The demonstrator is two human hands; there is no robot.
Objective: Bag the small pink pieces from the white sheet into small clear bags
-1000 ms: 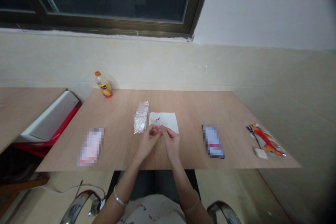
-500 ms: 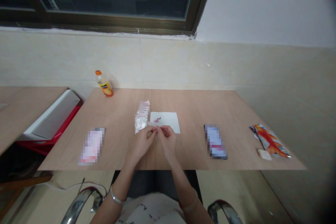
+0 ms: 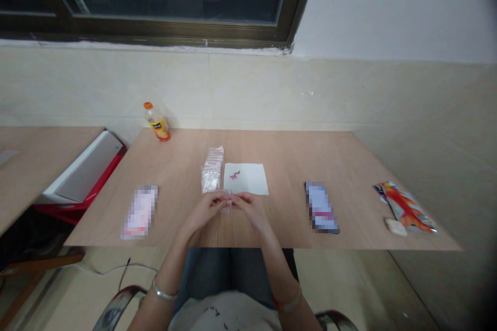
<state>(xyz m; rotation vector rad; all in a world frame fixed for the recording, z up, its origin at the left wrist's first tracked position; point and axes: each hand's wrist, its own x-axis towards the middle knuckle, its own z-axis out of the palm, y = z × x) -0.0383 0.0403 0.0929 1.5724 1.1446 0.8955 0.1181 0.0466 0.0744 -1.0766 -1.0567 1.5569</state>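
Note:
My left hand and my right hand meet fingertip to fingertip above the table's near middle. Both are closed in a pinch on a small clear plastic bag with a pinkish tint. What the bag contains, if anything, is too small to make out. Just beyond my hands lies a white sheet of paper, with small pink pieces on its left part. A row of overlapping clear plastic packets runs along the left side of the sheet.
On the wooden table a phone lies to the left and another phone to the right. An orange-capped juice bottle stands at the back left. A colourful foil packet and a white rounded object lie far right.
My hands have come slightly nearer to me, off the paper's lower edge. The clear bag between my fingertips now hangs lower and shows more. The camera view has shifted a little.

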